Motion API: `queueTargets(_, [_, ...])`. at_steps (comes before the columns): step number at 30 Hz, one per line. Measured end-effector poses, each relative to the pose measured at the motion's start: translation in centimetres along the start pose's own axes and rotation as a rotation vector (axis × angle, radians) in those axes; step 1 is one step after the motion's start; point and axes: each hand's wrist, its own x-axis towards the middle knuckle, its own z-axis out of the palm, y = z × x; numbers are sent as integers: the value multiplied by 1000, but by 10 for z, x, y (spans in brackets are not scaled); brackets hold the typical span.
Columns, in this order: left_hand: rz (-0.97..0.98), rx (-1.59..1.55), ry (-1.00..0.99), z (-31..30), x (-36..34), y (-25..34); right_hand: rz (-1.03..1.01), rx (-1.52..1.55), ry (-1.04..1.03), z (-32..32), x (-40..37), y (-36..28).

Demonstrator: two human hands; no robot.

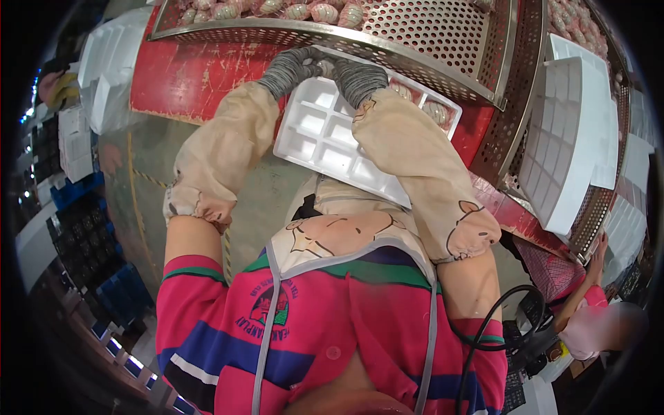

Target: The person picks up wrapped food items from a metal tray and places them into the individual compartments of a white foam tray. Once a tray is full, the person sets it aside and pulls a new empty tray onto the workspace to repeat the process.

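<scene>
My left hand, in a grey knitted glove, curls its fingers around a small roundish pale bundle at the far left corner of a white compartment tray. From the other side my right hand, gloved alike, closes on the same bundle; its fingertips are partly hidden. The tray tilts over the edge of a red table, near my apron. Several pinkish bundles wrapped in white string sit in its far row, right of my right hand. The near compartments are bare white.
A perforated metal tray with several string-wrapped bundles stands beyond my hands on the red table. Stacked white trays lean at the right. Another person is at the lower right. White boxes stand at the left.
</scene>
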Motion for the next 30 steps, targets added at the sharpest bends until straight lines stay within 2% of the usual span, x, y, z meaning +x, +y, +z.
queueTargets(1, [2,-112,-106,-5,-5,7,-6,-19,-15,-3,-5,-2])
queueTargets(2, [64,108,-142,-8,-11,14,-15,-40,-33,-6,-10,-3])
queueTargets(3, [63,114,-148,-5,-18,22,-28,-60,-54,-8,-16,-4])
queueTargets(5, [-92,334,-204,3,-31,43,-46,-93,-98,-18,-32,-10])
queueTargets(6, [9,389,-174,10,-33,36,-57,-109,-126,-21,-40,-13])
queueTargets(7, [4,389,-181,11,-36,40,-65,-123,-151,-22,-46,-15])
queueTargets(9, [-49,630,-278,5,-32,67,-74,-147,-183,-19,-55,-16])
queueTargets(10, [-87,727,-279,1,-38,94,-74,-154,-178,-19,-61,-18])
queueTargets(11, [-77,743,-270,5,-36,87,-72,-153,-159,-9,-62,-12])
queueTargets(13, [-67,981,-220,20,-31,65,-36,-25,50,28,-66,9])
queueTargets(14, [-46,923,-279,9,-41,103,-27,7,34,9,-85,2])
queueTargets(15, [-23,932,-265,4,-42,110,-18,32,26,-12,-112,-8])
queueTargets(17, [526,1083,72,-9,-34,113,-120,116,301,3,-154,5])
queueTargets(20, [437,717,266,-30,18,144,-65,250,282,22,-198,13])
queueTargets(21, [431,580,325,-30,46,149,26,233,167,17,-207,7])
queueTargets(22, [455,566,313,-26,77,142,24,250,175,19,-216,7])
queueTargets(25, [296,953,69,-6,165,84,36,247,182,10,-245,8])
queueTargets(26, [237,1087,-13,5,170,89,63,267,197,11,-254,12])
queueTargets(27, [214,1127,-42,10,174,93,86,289,213,11,-262,15])
queueTargets(30, [234,1038,43,11,167,123,147,319,368,11,-288,26])
